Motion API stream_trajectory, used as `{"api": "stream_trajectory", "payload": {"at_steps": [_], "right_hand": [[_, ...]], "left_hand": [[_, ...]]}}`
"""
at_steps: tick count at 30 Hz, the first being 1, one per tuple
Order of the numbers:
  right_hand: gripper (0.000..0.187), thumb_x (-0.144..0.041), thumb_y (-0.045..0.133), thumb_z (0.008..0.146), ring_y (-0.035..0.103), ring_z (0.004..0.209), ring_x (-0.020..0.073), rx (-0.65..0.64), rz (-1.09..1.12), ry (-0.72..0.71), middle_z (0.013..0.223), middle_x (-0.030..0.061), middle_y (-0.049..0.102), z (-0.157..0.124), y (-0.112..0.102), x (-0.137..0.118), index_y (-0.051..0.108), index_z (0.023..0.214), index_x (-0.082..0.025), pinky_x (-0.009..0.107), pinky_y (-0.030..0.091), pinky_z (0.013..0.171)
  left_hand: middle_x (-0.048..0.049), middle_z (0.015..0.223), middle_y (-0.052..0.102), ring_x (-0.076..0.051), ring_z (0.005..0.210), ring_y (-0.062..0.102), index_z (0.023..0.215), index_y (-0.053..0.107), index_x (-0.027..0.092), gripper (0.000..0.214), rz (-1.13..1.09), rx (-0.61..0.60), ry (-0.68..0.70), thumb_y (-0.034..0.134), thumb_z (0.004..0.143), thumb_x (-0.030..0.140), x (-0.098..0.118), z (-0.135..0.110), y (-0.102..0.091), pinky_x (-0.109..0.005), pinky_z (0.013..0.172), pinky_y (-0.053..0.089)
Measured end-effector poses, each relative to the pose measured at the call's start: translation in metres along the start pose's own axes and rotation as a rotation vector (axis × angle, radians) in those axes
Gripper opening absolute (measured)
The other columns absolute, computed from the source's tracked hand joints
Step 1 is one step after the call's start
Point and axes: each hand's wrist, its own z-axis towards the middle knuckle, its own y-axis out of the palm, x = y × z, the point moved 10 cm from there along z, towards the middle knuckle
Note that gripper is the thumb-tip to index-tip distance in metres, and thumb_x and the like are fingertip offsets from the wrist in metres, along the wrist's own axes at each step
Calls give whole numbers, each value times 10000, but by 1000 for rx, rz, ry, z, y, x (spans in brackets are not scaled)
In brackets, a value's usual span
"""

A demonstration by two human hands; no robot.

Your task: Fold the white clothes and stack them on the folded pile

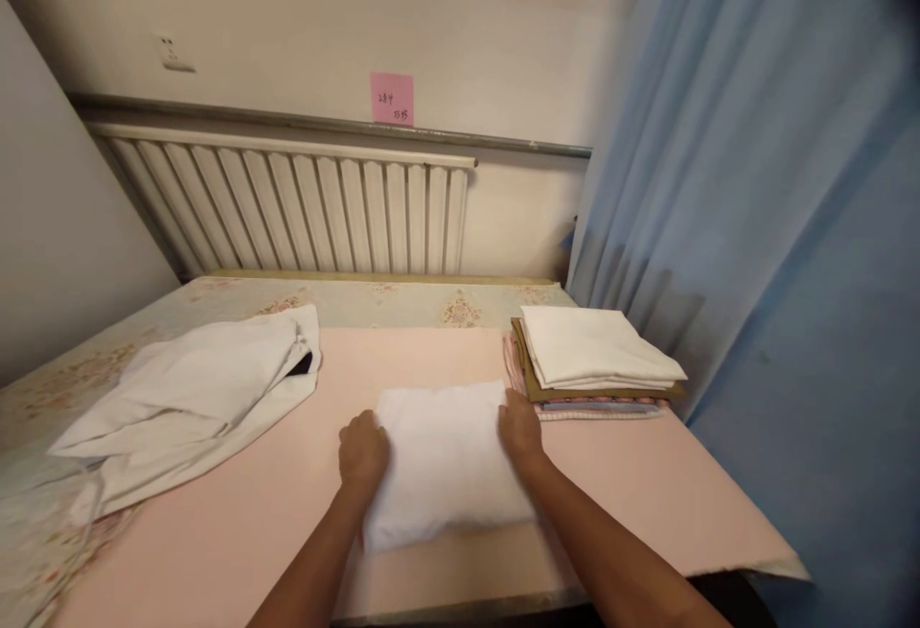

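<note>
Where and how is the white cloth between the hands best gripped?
Probably by its two side edges, the left hand coming from the left and the right hand from the right, where they are now. The white cloth is a soft, roughly rectangular bundle, so opposite edges should support it evenly.

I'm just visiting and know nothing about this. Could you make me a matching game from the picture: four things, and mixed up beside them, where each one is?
Things:
1. Pink note
2. White bundle
3. Stack of folded cloths
4. Rumpled white cloth

Places:
A. Between the left hand and the right hand
B. Lying loosely, to the left of both hands
C. On the wall, above the radiator
D. Near the blue curtain, on the right

Right pairs: 1-C, 2-A, 3-D, 4-B.
</note>
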Motion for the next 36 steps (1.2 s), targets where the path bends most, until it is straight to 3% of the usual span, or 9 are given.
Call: {"api": "stream_trajectory", "payload": {"at_steps": [2,4,7,9,12,21,30,36], "right_hand": [[359,-143,406,855,512,1164,247,11,-5,-143,1211,156,606,-21,1,-26,587,1163,-113,389,363,999],[396,-154,364,895,453,1259,256,33,-19,-348,1318,166,547,-54,7,-57,548,1241,-99,436,338,1056],[418,-145,357,908,404,1321,262,2,-38,-530,1366,143,520,-104,25,-85,521,1292,-123,473,323,1086],[418,-158,382,912,406,1325,267,-32,-41,-544,1352,125,540,-124,32,-88,514,1308,-147,490,319,1091],[401,-210,425,922,396,1334,275,-55,-61,-493,1362,116,535,-133,30,-81,520,1309,-175,519,287,1105],[471,-304,443,928,283,1398,265,-117,-235,-436,1487,91,383,-125,11,-45,450,1383,-181,476,207,1137],[498,-300,413,931,284,1399,267,-132,-289,-365,1494,104,362,-126,9,-7,415,1409,-159,472,213,1130],[475,-290,393,942,303,1391,265,-110,-258,-397,1472,115,398,-131,7,-3,436,1389,-135,468,207,1134]], "left_hand": [[-169,1392,472,-278,1329,372,1247,505,117,412,34,49,94,388,854,154,24,-20,4,-399,1030,328],[-154,1482,374,-270,1410,234,1313,486,111,456,82,77,260,344,881,130,56,-47,18,-418,1099,258],[-108,1503,365,-275,1423,215,1316,523,153,470,155,87,469,348,881,118,90,-86,51,-463,1125,232],[-86,1495,383,-278,1413,246,1338,513,174,488,199,63,507,355,879,128,94,-102,73,-483,1122,243],[-75,1495,380,-283,1408,258,1393,452,185,513,240,74,512,338,893,163,88,-110,86,-519,1119,241],[-42,1534,296,-303,1421,214,1441,369,205,540,337,128,496,337,938,400,61,-105,71,-539,1120,217],[-50,1528,311,-283,1419,226,1443,365,193,540,408,118,381,305,943,387,9,-100,53,-509,1121,210],[-70,1507,358,-309,1402,261,1398,444,187,488,440,109,305,336,934,296,-16,-110,41,-522,1098,249]]}}
